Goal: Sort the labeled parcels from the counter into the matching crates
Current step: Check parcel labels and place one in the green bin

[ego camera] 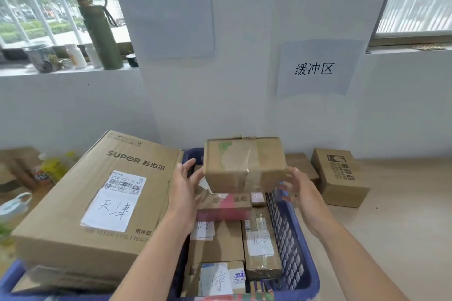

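A small taped cardboard parcel [244,164] hangs in the air above the middle blue crate [303,252]. My left hand [187,184] is at its left lower side, fingers straight and reaching under it, thumb up and apart from it. My right hand [299,189] is at its right lower corner with spread, blurred fingers touching it. No label shows on the parcel's visible faces. The crate below holds several parcels with handwritten "北京" labels [259,242].
A big SUPOR box [97,203] labelled "天津" lies on another blue crate [9,276] at the left. Two brown boxes [342,176] stand on the counter [391,227] at the right. A "缓冲区" sign [314,68] hangs on the wall. Bottles [101,32] line the windowsill.
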